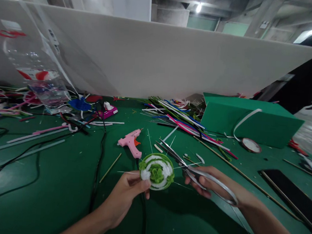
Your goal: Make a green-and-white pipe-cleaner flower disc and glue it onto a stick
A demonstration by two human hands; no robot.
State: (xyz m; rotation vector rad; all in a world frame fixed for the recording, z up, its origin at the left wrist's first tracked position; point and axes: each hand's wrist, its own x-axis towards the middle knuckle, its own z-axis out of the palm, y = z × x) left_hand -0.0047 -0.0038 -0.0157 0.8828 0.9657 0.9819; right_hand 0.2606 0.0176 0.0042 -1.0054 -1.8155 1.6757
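My left hand [128, 191] pinches a round green and white woven pipe-cleaner disc [156, 171] by its lower left edge, holding it just above the green table [55, 188]. Thin spokes stick out from the disc's rim. My right hand [215, 185] is closed on the handles of a pair of silver scissors [192, 168]. The blades point up and left, just right of the disc's top edge. A pink glue gun [130, 142] lies on the table just behind the disc.
Black cables [98, 155] cross the table left of my left arm. A heap of coloured pipe cleaners [178, 117], a green box [251, 120], a tape roll [250, 145], thin wooden sticks and a dark flat slab [292, 192] lie behind and right. A white board stands behind. Another person stands far right.
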